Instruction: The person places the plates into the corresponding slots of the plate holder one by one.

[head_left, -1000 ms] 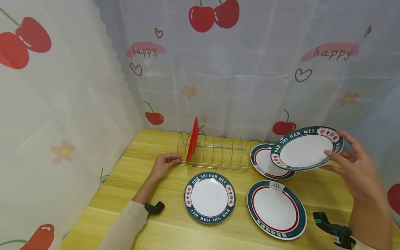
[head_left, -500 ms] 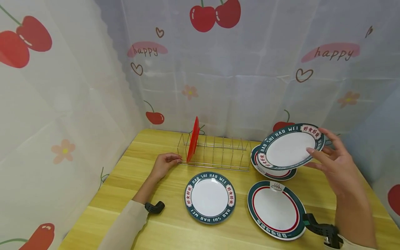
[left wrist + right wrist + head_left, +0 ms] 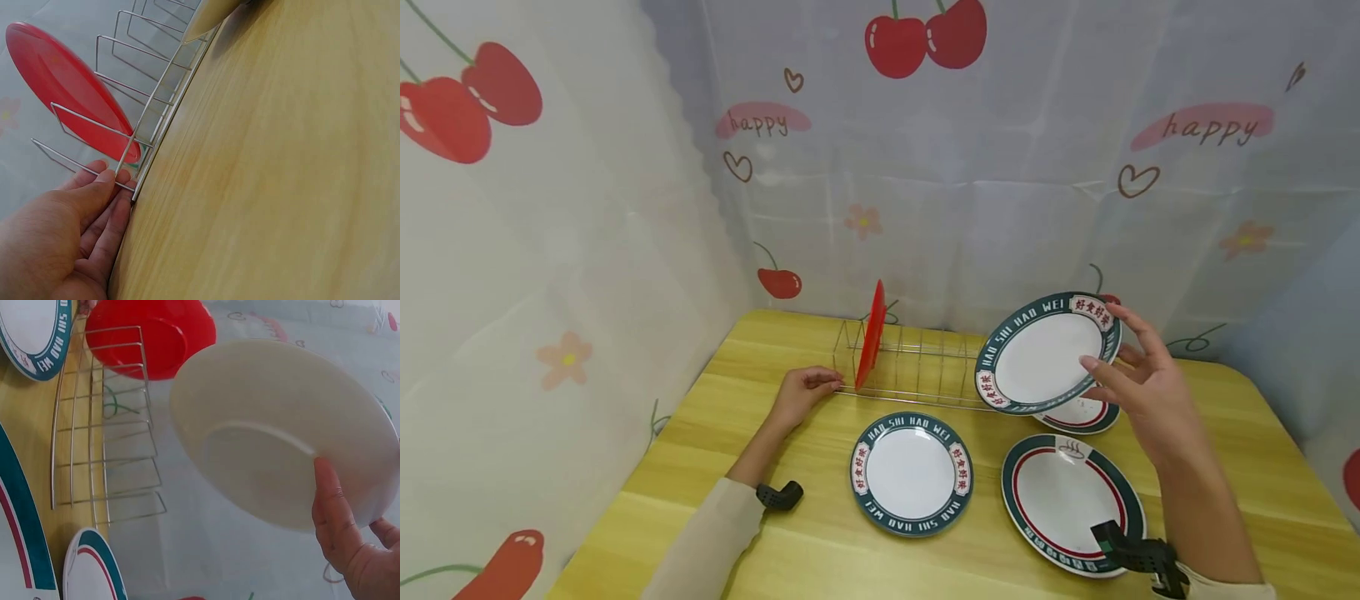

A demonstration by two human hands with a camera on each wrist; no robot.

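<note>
Right hand (image 3: 1145,398) grips white plate (image 3: 1037,358), lettered green rim (image 3: 1026,317); left hand (image 3: 797,397) pinches rack (image 3: 917,401)

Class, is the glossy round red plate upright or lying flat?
Upright, or nearly so: the glossy round red plate stands on its edge in the silver metal wire rack.

Your R hand (image 3: 365,562) grips a tilted off-white plate (image 3: 262,450) above the counter (image 3: 26,405), fingers on its pale underside. To its L you've got the wire rack (image 3: 103,461), w/ a red plate (image 3: 137,331) standing in the L end. Nearer you: a green-rimmed lettered plate (image 3: 31,322) and a red-ringed plate (image 3: 15,544). 2nd red-bordered plate (image 3: 94,569) is just beside the rack's R end; printed sheet (image 3: 206,550) on far side.
</note>
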